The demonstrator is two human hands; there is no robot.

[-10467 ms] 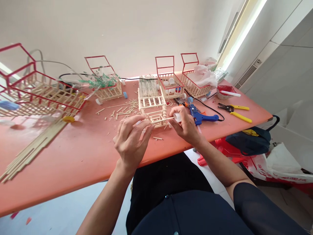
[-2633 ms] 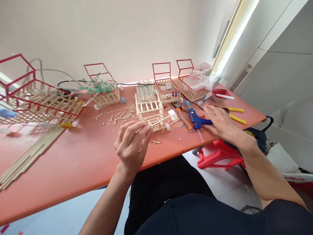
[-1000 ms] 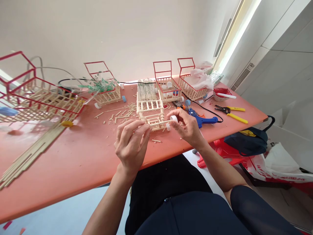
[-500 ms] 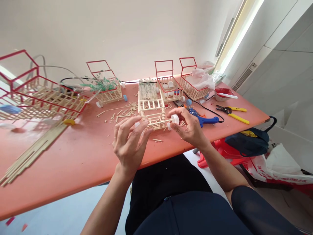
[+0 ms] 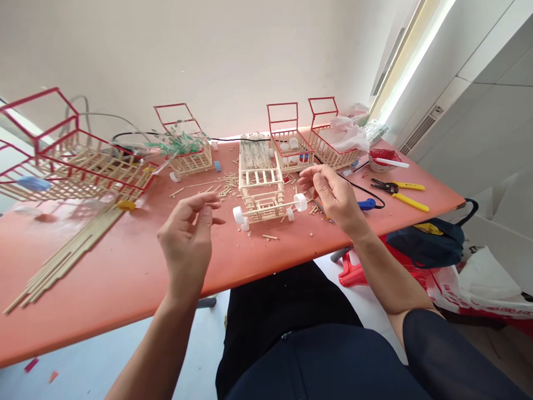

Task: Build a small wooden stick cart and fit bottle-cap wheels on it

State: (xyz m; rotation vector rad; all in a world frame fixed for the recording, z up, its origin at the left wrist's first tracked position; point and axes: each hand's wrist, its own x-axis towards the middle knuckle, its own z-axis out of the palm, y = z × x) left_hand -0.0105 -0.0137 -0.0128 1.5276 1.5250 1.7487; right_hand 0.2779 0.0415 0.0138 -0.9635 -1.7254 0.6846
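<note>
A small cart frame of pale wooden sticks (image 5: 261, 179) stands on the pink table between my hands. Along its near side lies a stick axle (image 5: 268, 209) with a white bottle cap (image 5: 238, 215) at its left end and another white cap (image 5: 300, 202) at its right. Smaller white wheels show just below. To the left of the frame, my left hand (image 5: 189, 230) hovers with nothing in it, fingers apart and bent. Over on the right, my right hand (image 5: 333, 194) is raised near the right cap without touching it, its fingers loosely curled and empty.
Finished stick carts with red rims, such as the large one (image 5: 95, 161), line the back. Long sticks (image 5: 66, 255) lie at left. Yellow-handled pliers (image 5: 406, 194), a blue glue gun (image 5: 366, 204) with a cord, and a cup of red paint (image 5: 385, 160) sit at right.
Both hands have let go of the capped axle and moved apart, the left hand leftward, the right hand up and to the right. The axle stays at the frame.
</note>
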